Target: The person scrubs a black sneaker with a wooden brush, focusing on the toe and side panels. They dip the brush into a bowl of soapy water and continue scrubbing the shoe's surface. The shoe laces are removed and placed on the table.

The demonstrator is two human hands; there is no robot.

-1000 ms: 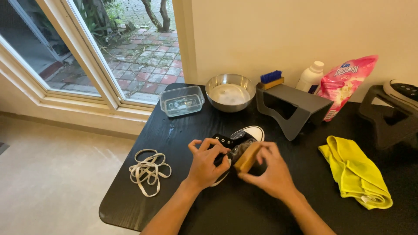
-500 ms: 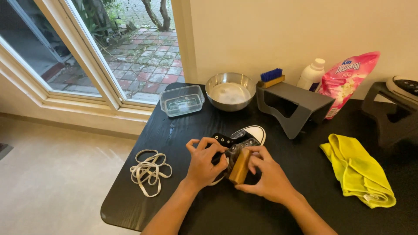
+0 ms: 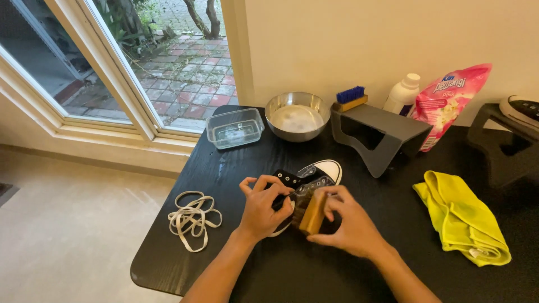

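A black sneaker [image 3: 314,171] with a white toe cap lies on the black table [image 3: 236,168], toe pointing away from me. My left hand [image 3: 263,206] grips its heel end and holds it down. My right hand [image 3: 347,223] is closed around a wooden-backed brush [image 3: 313,212], whose bristles press against the side of the sneaker. Both hands cover most of the shoe's rear half.
White laces [image 3: 192,219] lie in a loose heap at the left. Behind are a clear plastic tub [image 3: 234,128], a steel bowl [image 3: 296,115] of whitish liquid, a grey stand [image 3: 382,133] with a blue brush [image 3: 351,97], a white bottle [image 3: 402,95], a pink pouch [image 3: 449,101] and a yellow cloth [image 3: 463,219].
The brush in my right hand has slid leftward along the sneaker and turned more upright. My left hand has kept its hold on the shoe.
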